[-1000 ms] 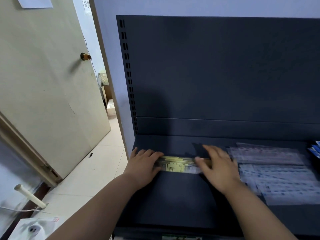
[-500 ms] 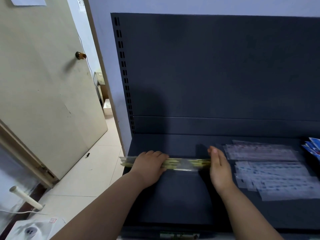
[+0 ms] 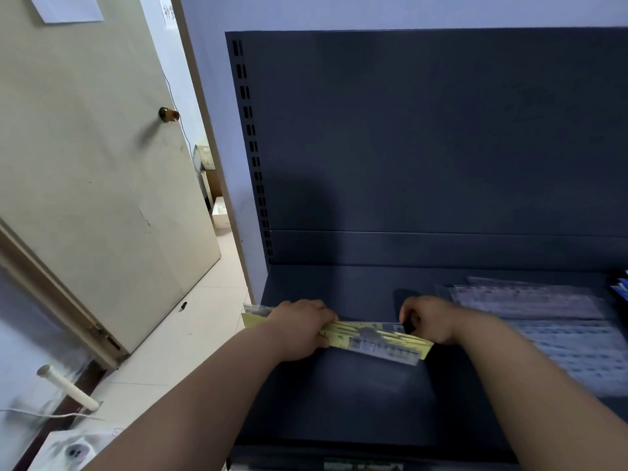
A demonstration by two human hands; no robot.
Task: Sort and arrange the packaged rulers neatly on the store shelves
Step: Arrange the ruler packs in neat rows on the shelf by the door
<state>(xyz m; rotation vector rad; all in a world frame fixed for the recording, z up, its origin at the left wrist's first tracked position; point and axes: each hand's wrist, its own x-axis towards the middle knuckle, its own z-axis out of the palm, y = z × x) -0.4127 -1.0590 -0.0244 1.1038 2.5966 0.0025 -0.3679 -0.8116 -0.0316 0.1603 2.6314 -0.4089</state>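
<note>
A person's two bare forearms reach over a dark blue metal shelf [image 3: 356, 396] and hold a bundle of yellow packaged rulers [image 3: 377, 338] crosswise near the shelf's left front. The left hand [image 3: 299, 329] has its fingers curled over the bundle near its left end, which sticks out past the shelf's left edge. The right hand [image 3: 430, 321] has its fingers curled down onto the bundle's far edge near the right end. Print shows on the yellow wrappers, but it is too blurred to read, and whether the bundle rests on the shelf cannot be told. To the right, just past the right hand, clear packaged rulers [image 3: 543, 311] lie flat in overlapping rows, their markings also unreadable. Blue packets [image 3: 622, 288] peek in at the far right edge. A label strip [image 3: 360, 466] on the shelf's front lip is illegible. Left of the shelf stands a beige door [image 3: 102, 164] with a brass knob [image 3: 168, 114] and a white paper sheet [image 3: 64, 6], above a pale tiled floor [image 3: 190, 334].
</note>
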